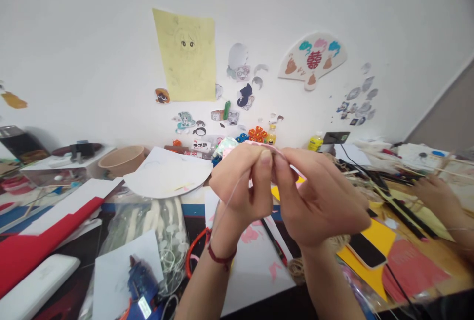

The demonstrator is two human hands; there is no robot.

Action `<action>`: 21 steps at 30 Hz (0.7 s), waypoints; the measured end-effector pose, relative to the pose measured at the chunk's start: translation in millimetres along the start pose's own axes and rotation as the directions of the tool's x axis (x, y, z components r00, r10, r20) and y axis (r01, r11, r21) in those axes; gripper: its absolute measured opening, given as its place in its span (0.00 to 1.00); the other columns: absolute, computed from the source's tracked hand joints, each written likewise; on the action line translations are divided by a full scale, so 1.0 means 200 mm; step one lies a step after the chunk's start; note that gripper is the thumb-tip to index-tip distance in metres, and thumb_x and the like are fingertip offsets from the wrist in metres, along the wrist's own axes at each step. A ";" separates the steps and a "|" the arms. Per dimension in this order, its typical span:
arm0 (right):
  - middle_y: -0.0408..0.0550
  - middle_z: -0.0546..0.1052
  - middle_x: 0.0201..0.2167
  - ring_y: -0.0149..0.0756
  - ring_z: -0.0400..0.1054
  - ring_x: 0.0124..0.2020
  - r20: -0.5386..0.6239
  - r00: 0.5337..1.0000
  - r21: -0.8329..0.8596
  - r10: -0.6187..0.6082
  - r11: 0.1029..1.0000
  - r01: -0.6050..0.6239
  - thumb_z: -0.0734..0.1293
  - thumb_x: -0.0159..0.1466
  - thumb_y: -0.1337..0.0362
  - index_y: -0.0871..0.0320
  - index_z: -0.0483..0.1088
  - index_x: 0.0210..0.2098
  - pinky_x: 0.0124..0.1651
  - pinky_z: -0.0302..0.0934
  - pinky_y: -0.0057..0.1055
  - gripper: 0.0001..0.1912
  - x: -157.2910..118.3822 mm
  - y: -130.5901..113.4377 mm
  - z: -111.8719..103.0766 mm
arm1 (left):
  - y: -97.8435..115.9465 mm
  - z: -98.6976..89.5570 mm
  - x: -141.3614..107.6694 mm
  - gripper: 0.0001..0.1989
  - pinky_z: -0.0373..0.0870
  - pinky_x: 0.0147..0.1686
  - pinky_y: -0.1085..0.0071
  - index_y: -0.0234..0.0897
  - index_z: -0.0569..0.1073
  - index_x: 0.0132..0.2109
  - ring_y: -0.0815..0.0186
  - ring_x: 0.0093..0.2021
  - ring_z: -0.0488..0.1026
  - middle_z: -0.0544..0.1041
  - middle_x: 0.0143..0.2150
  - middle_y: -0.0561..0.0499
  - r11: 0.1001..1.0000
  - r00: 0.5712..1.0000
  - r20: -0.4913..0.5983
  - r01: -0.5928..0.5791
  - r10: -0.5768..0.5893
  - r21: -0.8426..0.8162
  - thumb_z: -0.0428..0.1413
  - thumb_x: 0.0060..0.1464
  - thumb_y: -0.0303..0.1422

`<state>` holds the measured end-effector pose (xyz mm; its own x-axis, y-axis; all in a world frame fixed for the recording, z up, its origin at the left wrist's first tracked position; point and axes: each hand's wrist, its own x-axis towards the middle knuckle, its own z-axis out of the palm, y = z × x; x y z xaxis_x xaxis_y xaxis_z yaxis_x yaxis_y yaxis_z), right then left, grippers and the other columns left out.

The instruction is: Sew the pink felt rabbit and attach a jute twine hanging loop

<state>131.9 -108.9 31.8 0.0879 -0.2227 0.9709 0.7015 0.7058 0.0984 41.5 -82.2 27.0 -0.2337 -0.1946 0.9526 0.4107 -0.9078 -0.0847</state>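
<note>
My left hand (244, 181) and my right hand (314, 194) are raised in front of me, thumbs and fingertips nearly touching. Both pinch a thin pink piece (271, 148), mostly hidden by the fingers, so its kind and full shape cannot be made out. A fine pale thread (234, 191) runs down from my left fingers past the wrist. Below the hands lies a white sheet (255, 280) with pink scraps on it. A blue glue gun (142, 280) rests on white paper at the lower left.
Left of my hands are a white fan shape (168, 172), a clear bag of pale rolls (155, 221), a tan bowl (122, 159) and red material (48, 246). A phone (367, 250) lies on yellow paper at right. Another person's hand (437, 196) is at the far right.
</note>
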 end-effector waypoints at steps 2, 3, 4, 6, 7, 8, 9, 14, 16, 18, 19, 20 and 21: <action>0.46 0.82 0.27 0.33 0.77 0.27 0.002 0.999 0.009 0.054 0.998 -0.054 0.70 0.60 0.79 0.61 0.78 0.34 0.33 0.75 0.29 0.08 0.01 -0.01 0.00 | 0.00 0.01 -0.01 0.09 0.72 0.28 0.76 0.35 0.70 0.32 0.72 0.26 0.72 0.75 0.26 0.53 0.999 0.999 -0.022 0.032 -0.032 -0.016 0.54 0.61 0.22; 0.45 0.82 0.27 0.34 0.77 0.27 0.005 0.998 0.010 0.068 0.998 -0.069 0.70 0.60 0.79 0.60 0.78 0.34 0.33 0.75 0.30 0.09 0.01 -0.02 0.00 | 0.00 0.01 -0.01 0.09 0.72 0.27 0.76 0.35 0.70 0.32 0.72 0.26 0.71 0.74 0.25 0.54 0.999 0.999 -0.029 0.034 -0.034 -0.023 0.53 0.61 0.22; 0.45 0.82 0.27 0.34 0.77 0.27 0.010 0.997 0.010 0.077 0.997 -0.077 0.70 0.61 0.79 0.60 0.78 0.34 0.32 0.75 0.30 0.09 0.01 -0.03 0.00 | 0.00 0.01 -0.01 0.09 0.71 0.27 0.77 0.35 0.70 0.32 0.73 0.26 0.71 0.74 0.25 0.54 0.999 0.999 -0.031 0.028 -0.029 -0.032 0.53 0.61 0.22; 0.45 0.82 0.27 0.35 0.77 0.27 0.013 0.997 0.005 0.080 0.997 -0.080 0.69 0.61 0.79 0.60 0.79 0.35 0.32 0.75 0.31 0.10 0.01 -0.03 0.00 | -0.01 0.01 -0.01 0.10 0.72 0.27 0.76 0.35 0.69 0.31 0.72 0.25 0.70 0.73 0.24 0.54 0.999 1.000 -0.023 0.006 -0.007 -0.047 0.53 0.60 0.21; 0.46 0.82 0.27 0.35 0.77 0.27 0.009 0.997 0.005 0.073 0.997 -0.073 0.69 0.61 0.79 0.60 0.79 0.35 0.33 0.75 0.31 0.10 0.01 -0.03 0.00 | -0.01 0.01 -0.01 0.10 0.73 0.28 0.76 0.35 0.69 0.30 0.72 0.25 0.70 0.72 0.24 0.54 0.999 1.000 -0.012 -0.002 0.002 -0.043 0.53 0.60 0.21; 0.46 0.82 0.27 0.35 0.77 0.27 0.001 0.998 0.008 0.062 0.998 -0.062 0.69 0.60 0.79 0.61 0.79 0.35 0.33 0.75 0.31 0.09 0.01 -0.03 0.00 | -0.01 0.01 -0.01 0.10 0.73 0.29 0.75 0.35 0.69 0.30 0.71 0.26 0.71 0.73 0.24 0.54 0.999 1.000 -0.011 -0.014 0.013 -0.033 0.53 0.60 0.22; 0.46 0.82 0.27 0.35 0.77 0.27 -0.006 0.999 0.011 0.053 0.999 -0.053 0.70 0.60 0.80 0.61 0.78 0.35 0.33 0.75 0.30 0.09 0.01 -0.03 0.00 | -0.02 0.01 -0.01 0.09 0.73 0.29 0.74 0.35 0.70 0.31 0.70 0.26 0.72 0.73 0.25 0.53 1.000 1.000 -0.015 -0.022 0.022 -0.018 0.54 0.60 0.22; 0.47 0.82 0.29 0.36 0.78 0.29 -0.001 1.000 -0.029 -0.024 0.999 0.024 0.70 0.61 0.79 0.62 0.78 0.36 0.35 0.77 0.31 0.09 -0.01 -0.01 0.01 | -0.02 0.01 0.00 0.06 0.72 0.25 0.74 0.33 0.72 0.33 0.68 0.26 0.75 0.76 0.26 0.49 0.995 0.996 -0.024 -0.083 0.085 0.055 0.56 0.59 0.21; 0.48 0.83 0.29 0.36 0.79 0.30 0.007 1.000 -0.029 -0.020 0.999 0.020 0.70 0.61 0.79 0.62 0.78 0.37 0.36 0.77 0.31 0.09 -0.02 -0.02 0.01 | -0.02 0.01 0.00 0.07 0.72 0.26 0.75 0.33 0.72 0.32 0.69 0.26 0.75 0.76 0.26 0.50 0.995 0.997 -0.018 -0.074 0.076 0.072 0.55 0.59 0.22; 0.49 0.82 0.29 0.36 0.79 0.30 -0.001 1.000 -0.013 0.012 1.000 -0.012 0.70 0.61 0.80 0.63 0.78 0.36 0.36 0.77 0.30 0.09 -0.02 -0.02 0.01 | -0.01 0.01 -0.01 0.08 0.73 0.27 0.75 0.33 0.71 0.32 0.69 0.26 0.75 0.76 0.27 0.51 0.996 0.999 -0.019 -0.045 0.046 0.073 0.54 0.60 0.22; 0.49 0.82 0.28 0.35 0.78 0.29 -0.012 1.000 -0.007 0.027 1.000 -0.027 0.70 0.60 0.80 0.64 0.79 0.36 0.36 0.77 0.29 0.09 -0.02 -0.03 0.01 | 0.00 0.01 -0.01 0.08 0.73 0.28 0.75 0.33 0.71 0.33 0.70 0.26 0.75 0.76 0.27 0.51 0.997 0.999 -0.028 -0.037 0.039 0.067 0.53 0.60 0.22; 0.49 0.82 0.28 0.35 0.78 0.29 -0.020 0.999 -0.007 0.039 0.999 -0.039 0.70 0.60 0.81 0.64 0.79 0.35 0.35 0.77 0.28 0.09 -0.01 -0.04 0.01 | 0.00 0.01 -0.01 0.08 0.73 0.27 0.75 0.34 0.71 0.33 0.70 0.26 0.74 0.76 0.27 0.52 0.998 0.998 -0.041 -0.034 0.037 0.060 0.53 0.61 0.22; 0.49 0.82 0.28 0.35 0.78 0.29 -0.029 0.998 -0.012 0.047 0.999 -0.047 0.70 0.60 0.81 0.64 0.79 0.35 0.35 0.77 0.28 0.09 -0.01 -0.04 0.01 | 0.00 0.01 -0.01 0.08 0.72 0.27 0.75 0.34 0.71 0.33 0.70 0.26 0.73 0.76 0.26 0.52 0.997 0.998 -0.049 -0.034 0.038 0.062 0.53 0.61 0.23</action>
<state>124.5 -113.3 28.7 0.1410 -0.2086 0.9678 0.7049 0.7075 0.0498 43.9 -81.8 25.9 -0.2611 -0.2465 0.9333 0.4726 -0.8757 -0.0991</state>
